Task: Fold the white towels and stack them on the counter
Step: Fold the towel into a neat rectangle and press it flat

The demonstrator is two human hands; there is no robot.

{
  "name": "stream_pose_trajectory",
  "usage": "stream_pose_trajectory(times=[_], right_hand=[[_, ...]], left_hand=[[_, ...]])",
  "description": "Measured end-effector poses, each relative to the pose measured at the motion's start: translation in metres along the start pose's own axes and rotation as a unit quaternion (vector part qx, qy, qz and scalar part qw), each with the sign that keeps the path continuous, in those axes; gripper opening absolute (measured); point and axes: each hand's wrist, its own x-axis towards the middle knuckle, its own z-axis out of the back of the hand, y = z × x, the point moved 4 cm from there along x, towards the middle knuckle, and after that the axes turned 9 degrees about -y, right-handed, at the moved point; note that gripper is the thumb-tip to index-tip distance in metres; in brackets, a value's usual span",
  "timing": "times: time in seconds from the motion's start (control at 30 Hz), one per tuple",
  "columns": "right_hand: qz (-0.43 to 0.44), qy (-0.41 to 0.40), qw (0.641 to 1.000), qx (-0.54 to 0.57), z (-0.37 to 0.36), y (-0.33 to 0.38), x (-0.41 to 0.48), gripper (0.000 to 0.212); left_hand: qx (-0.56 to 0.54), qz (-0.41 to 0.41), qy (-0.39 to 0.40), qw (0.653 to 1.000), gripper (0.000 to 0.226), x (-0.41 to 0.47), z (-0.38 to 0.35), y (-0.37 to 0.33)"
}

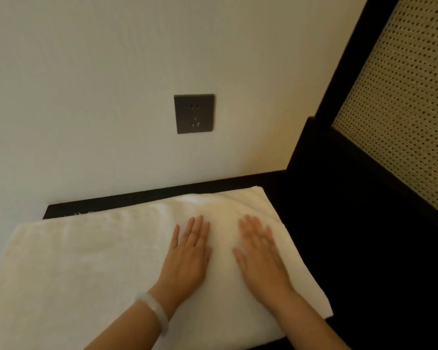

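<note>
Your towel lies flat on the counter, its far edge close to the wall; your left hand and right hand rest side by side on its right half, not touching each other; the socket sits on the wall behind and above them; the woven panel stands to your right.

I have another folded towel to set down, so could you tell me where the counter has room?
The widest bare patch is the counter right of the white towel, up to the black-framed cane panel. Behind the towel only a thin strip runs along the wall. The towel's right half is crowded: left hand and right hand lie flat on it.
</note>
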Motion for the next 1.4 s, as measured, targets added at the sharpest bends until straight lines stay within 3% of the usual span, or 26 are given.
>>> stream_pose_trajectory(times=[0.1, 0.17, 0.3, 0.4, 0.47, 0.6, 0.7, 0.83, 0.97, 1.17, 1.3, 1.4], right_hand=[[0.084, 0.059, 0.995, -0.013, -0.030, 0.026, 0.023, 0.060], [0.076, 0.093, 0.992, -0.032, -0.047, 0.006, 0.032, 0.062], [-0.082, 0.082, 0.993, -0.009, -0.033, -0.062, 0.064, 0.070], [-0.178, 0.065, 0.973, 0.133, -0.022, -0.091, 0.101, 0.049], [-0.238, 0.039, 0.956, 0.169, -0.024, -0.105, 0.129, 0.046], [-0.305, 0.123, 0.929, 0.171, -0.047, -0.112, 0.170, 0.067], [-0.296, 0.189, 0.916, 0.196, -0.054, -0.108, 0.188, 0.070], [-0.207, 0.231, 0.938, 0.157, -0.054, -0.107, 0.203, 0.024], [-0.127, 0.271, 0.937, 0.178, -0.053, -0.108, 0.208, 0.023], [-0.203, 0.155, 0.942, 0.217, -0.061, -0.133, 0.206, 0.020], [-0.126, 0.080, 0.968, 0.200, -0.043, -0.110, 0.198, 0.028], [-0.104, 0.182, 0.949, 0.237, -0.032, -0.078, 0.174, 0.023]], left_hand=[[-0.008, 0.049, 0.001, 0.999, 0.066, 0.029, -0.007, 0.029], [0.001, 0.047, 0.005, 0.999, 0.067, 0.034, -0.015, 0.040], [0.007, 0.057, 0.006, 0.998, 0.060, 0.030, -0.023, 0.042], [0.005, 0.062, 0.000, 0.998, 0.060, 0.031, -0.024, 0.042], [0.015, 0.057, -0.002, 0.998, 0.061, 0.032, -0.027, 0.044], [0.022, 0.054, 0.001, 0.998, 0.060, 0.032, -0.030, 0.047], [0.025, 0.056, 0.006, 0.998, 0.060, 0.032, -0.031, 0.048], [0.025, 0.053, 0.007, 0.998, 0.060, 0.031, -0.030, 0.047], [0.027, 0.056, -0.003, 0.998, 0.060, 0.030, -0.025, 0.044], [0.014, 0.059, 0.002, 0.998, 0.059, 0.031, -0.022, 0.041], [0.007, 0.068, 0.029, 0.997, 0.059, 0.030, -0.021, 0.042], [0.004, 0.063, 0.040, 0.997, 0.059, 0.031, -0.020, 0.041]])
